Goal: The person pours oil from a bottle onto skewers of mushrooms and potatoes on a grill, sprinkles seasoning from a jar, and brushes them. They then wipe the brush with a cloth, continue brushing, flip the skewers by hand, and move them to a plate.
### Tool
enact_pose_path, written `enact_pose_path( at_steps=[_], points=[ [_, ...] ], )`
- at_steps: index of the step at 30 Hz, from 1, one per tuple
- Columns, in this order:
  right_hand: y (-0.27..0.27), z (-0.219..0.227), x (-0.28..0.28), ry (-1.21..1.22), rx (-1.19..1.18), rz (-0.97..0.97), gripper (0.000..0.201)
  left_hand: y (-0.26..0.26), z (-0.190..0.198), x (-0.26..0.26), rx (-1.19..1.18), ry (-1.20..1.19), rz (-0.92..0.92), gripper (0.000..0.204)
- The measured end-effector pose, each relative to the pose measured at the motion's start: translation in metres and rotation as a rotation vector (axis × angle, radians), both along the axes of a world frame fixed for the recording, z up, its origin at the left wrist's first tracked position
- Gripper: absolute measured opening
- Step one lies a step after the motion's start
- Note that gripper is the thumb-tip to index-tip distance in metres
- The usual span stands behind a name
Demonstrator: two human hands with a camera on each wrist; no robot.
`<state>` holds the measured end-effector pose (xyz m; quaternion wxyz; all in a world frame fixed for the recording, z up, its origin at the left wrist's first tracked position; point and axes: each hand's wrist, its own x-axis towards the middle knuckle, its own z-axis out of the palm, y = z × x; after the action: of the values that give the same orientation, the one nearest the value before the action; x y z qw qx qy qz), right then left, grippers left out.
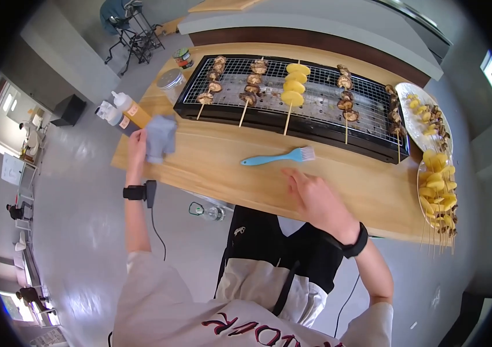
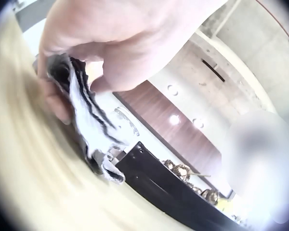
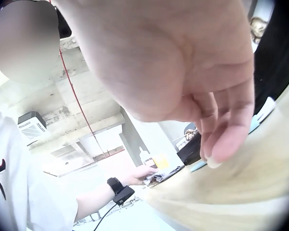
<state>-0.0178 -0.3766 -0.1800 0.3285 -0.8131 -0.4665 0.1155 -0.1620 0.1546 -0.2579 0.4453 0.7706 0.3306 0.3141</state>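
At the table's left end, my left hand (image 1: 137, 149) pinches a folded grey-blue cloth (image 1: 161, 139). The left wrist view shows the cloth (image 2: 89, 115) bunched between thumb and fingers, close over the wood. My right hand (image 1: 326, 203) is above the front of the table, fingers loosely bent, holding nothing. Just beyond its fingertips lies a light blue basting brush (image 1: 272, 159) with pale bristles. Behind the brush stands a black grill (image 1: 315, 128), with mushroom skewers (image 1: 345, 101) and a potato-slice skewer (image 1: 293, 87) laid across its wire mesh.
Two squeeze bottles, one yellow-orange (image 1: 132, 110) and one dark (image 1: 116, 120), stand beside the cloth. A lidded jar (image 1: 171, 80) and a small can (image 1: 183, 58) are by the grill's left end. Plates of skewers (image 1: 406, 118) sit at the right, sticks overhanging the edge.
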Motion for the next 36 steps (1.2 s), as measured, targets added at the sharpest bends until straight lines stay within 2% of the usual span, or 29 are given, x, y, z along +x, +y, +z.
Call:
enact_pose_path(
  at_steps=[1, 3, 4, 6, 7, 9, 12, 13, 15, 16, 18, 19, 20, 21, 22, 24, 27, 31, 33, 34, 36],
  points=[
    [0.003, 0.000, 0.003, -0.001, -0.001, -0.013, 0.023, -0.002, 0.001, 0.003, -0.001, -0.001, -0.013, 0.038],
    [0.013, -0.001, 0.006, -0.141, 0.005, 0.055, 0.027, -0.012, 0.007, 0.004, 0.377, 0.145, -0.011, 0.032],
    [0.020, -0.004, 0.008, -0.139, 0.002, 0.044, 0.027, -0.028, 0.014, 0.002, 0.375, 0.145, -0.023, 0.032],
    [0.036, -0.011, 0.011, -0.217, 0.112, 0.121, 0.027, -0.072, 0.030, 0.003, 0.855, 0.430, 0.022, 0.032],
    [0.045, -0.011, 0.011, -0.217, 0.109, 0.119, 0.027, -0.083, 0.032, 0.003, 0.854, 0.429, 0.019, 0.032],
    [0.062, -0.009, 0.011, -0.352, 0.074, 0.135, 0.022, -0.096, 0.034, 0.007, 0.785, 0.615, 0.042, 0.034],
    [0.079, -0.010, 0.017, -0.433, -0.035, 0.162, 0.018, -0.100, 0.041, 0.012, 0.744, 0.640, 0.046, 0.032],
    [0.084, -0.007, 0.019, -0.447, -0.032, 0.167, 0.018, -0.088, 0.037, 0.013, 0.743, 0.629, 0.057, 0.032],
    [0.090, -0.002, 0.023, -0.445, -0.071, 0.158, 0.014, -0.059, 0.025, 0.011, 0.768, 0.622, -0.064, 0.033],
    [0.093, -0.004, 0.025, -0.455, -0.070, 0.159, 0.014, -0.061, 0.028, 0.011, 0.769, 0.613, -0.058, 0.033],
    [0.094, -0.010, 0.028, -0.468, -0.076, 0.155, 0.011, -0.079, 0.045, 0.015, 0.849, 0.330, -0.089, 0.032],
    [0.093, -0.009, 0.029, -0.474, -0.078, 0.149, 0.011, -0.102, 0.070, 0.024, 0.850, 0.322, -0.092, 0.032],
    [0.091, -0.008, 0.028, -0.473, -0.069, 0.175, 0.011, -0.137, 0.101, 0.034, 0.373, 0.391, -0.240, 0.039],
    [0.088, -0.007, 0.027, -0.470, -0.057, 0.204, 0.011, -0.160, 0.116, 0.042, -0.108, 0.446, -0.374, 0.049],
    [0.085, -0.005, 0.025, -0.472, -0.063, 0.207, 0.011, -0.167, 0.112, 0.052, -0.114, 0.442, -0.374, 0.049],
    [0.080, 0.002, 0.020, -0.530, -0.021, 0.213, 0.014, -0.170, 0.102, 0.070, -0.348, 0.286, -0.550, 0.064],
    [0.067, 0.039, 0.009, -0.577, -0.095, 0.154, 0.016, -0.161, 0.087, 0.093, -0.425, 0.180, -0.587, 0.071],
    [0.046, 0.067, 0.014, -0.588, -0.112, 0.127, 0.014, -0.163, 0.092, 0.101, -0.522, 0.124, -0.712, 0.072],
    [0.039, 0.080, 0.017, -0.370, 0.130, 0.098, 0.012, -0.160, 0.084, 0.102, -0.641, 0.079, -0.765, 0.067],
    [0.036, 0.094, 0.017, -0.373, 0.120, 0.107, 0.012, -0.157, 0.076, 0.103, -0.650, 0.068, -0.760, 0.067],
    [0.033, 0.127, 0.019, -0.004, 0.105, 0.119, 0.016, -0.151, 0.059, 0.108, -0.819, -0.117, -0.902, 0.059]
  ],
)
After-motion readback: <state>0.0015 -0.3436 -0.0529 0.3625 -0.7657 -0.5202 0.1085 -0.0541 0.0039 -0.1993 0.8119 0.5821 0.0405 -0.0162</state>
